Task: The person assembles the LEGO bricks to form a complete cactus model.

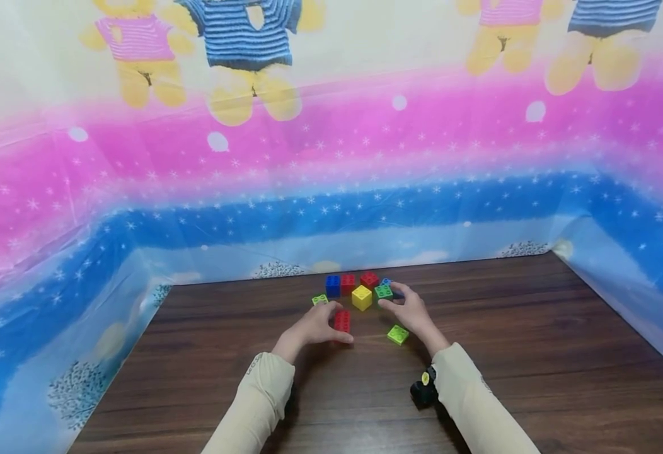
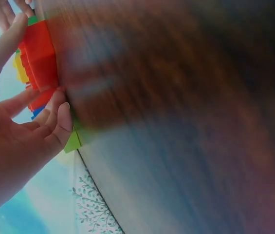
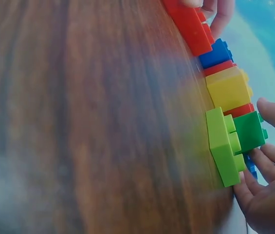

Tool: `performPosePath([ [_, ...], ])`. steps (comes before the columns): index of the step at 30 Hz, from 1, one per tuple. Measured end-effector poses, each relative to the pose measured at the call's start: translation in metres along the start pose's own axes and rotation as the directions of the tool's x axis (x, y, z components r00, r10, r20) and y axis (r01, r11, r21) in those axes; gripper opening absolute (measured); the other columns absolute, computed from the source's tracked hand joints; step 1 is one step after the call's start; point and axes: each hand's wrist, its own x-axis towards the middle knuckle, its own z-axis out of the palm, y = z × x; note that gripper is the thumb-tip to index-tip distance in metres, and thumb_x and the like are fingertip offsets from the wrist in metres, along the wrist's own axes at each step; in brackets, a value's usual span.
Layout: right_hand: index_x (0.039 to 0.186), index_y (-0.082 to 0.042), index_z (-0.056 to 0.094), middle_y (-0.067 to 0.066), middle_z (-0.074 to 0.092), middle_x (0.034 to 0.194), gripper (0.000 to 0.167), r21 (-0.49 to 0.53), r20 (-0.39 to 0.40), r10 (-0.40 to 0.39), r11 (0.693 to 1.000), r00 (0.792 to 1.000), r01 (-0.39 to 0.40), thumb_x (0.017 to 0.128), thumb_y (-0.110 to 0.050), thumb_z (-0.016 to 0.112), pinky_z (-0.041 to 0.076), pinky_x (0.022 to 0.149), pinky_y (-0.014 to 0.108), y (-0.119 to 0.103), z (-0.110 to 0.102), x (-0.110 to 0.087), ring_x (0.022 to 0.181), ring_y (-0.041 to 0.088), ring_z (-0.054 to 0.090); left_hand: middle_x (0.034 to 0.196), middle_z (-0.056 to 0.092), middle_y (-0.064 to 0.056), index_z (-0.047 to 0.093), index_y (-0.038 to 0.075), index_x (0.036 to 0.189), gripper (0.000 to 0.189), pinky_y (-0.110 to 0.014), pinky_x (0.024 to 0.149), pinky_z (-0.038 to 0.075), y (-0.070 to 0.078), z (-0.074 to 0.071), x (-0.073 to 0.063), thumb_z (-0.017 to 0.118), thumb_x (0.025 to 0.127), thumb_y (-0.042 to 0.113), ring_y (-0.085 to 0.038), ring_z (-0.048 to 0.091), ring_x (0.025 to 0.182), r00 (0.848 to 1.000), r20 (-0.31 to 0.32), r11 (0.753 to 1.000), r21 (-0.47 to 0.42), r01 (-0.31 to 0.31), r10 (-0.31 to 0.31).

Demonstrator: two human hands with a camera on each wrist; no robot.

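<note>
The left hand (image 1: 314, 325) is curved round the long red brick (image 1: 342, 320). Its thumb is by the end near the person and its fingers are by the far end. The hand is spread quite wide, as the brick is long, and it seems to have hold of it. The red brick is at the front of the pile, on or close to the table (image 1: 218, 353).

The right hand (image 1: 413, 310) is by the green brick (image 1: 383, 292). Its thumb and fingers are part-way apart, one on each side. I cannot tell if they touch it or pinch it. The small blue brick (image 1: 386, 282) is just behind the green one. A lime brick (image 1: 397, 335) lies closer to the person, near the right wrist.

The yellow brick (image 1: 362, 297) sits between the two hands. Behind it are the dark blue brick (image 1: 333, 286) and two more red ones.

I think the step now is getting a grip on a brick with each hand. The next move seems to call for a snug squeeze on the red brick. The right hand should close gently on the green brick, or it could bump the blue one.
</note>
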Motion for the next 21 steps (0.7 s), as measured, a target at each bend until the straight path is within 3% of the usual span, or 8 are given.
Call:
performPosePath([
  [5,0.148,-0.006,0.038,0.022,0.042,0.15,0.064,0.014,-0.012,0.011,1.0,1.0,-0.011,0.094,-0.029,0.064,0.049,0.1,0.05,0.003,0.003,0.004,0.128,0.04,0.051,0.114,0.062,-0.016,0.049,-0.005,0.133,0.067,-0.042,0.09,0.054,-0.001,-0.001,0.002,0.079,0.081,0.025,-0.022,0.059,0.099,1.0,0.011,0.999,-0.025,-0.023,0.023],
  [21,0.145,-0.005,0.041,0.025,0.049,0.143,0.069,-0.006,-0.032,0.08,0.997,0.996,-0.081,0.09,-0.035,0.068,0.046,0.103,0.052,0.001,0.011,0.007,0.129,0.039,0.052,0.138,0.052,-0.022,0.043,-0.001,0.144,0.074,-0.052,0.106,0.044,0.0,0.001,0.003,0.077,0.082,0.02,-0.033,0.052,0.123,0.999,0.031,0.999,-0.044,-0.022,0.024],
])
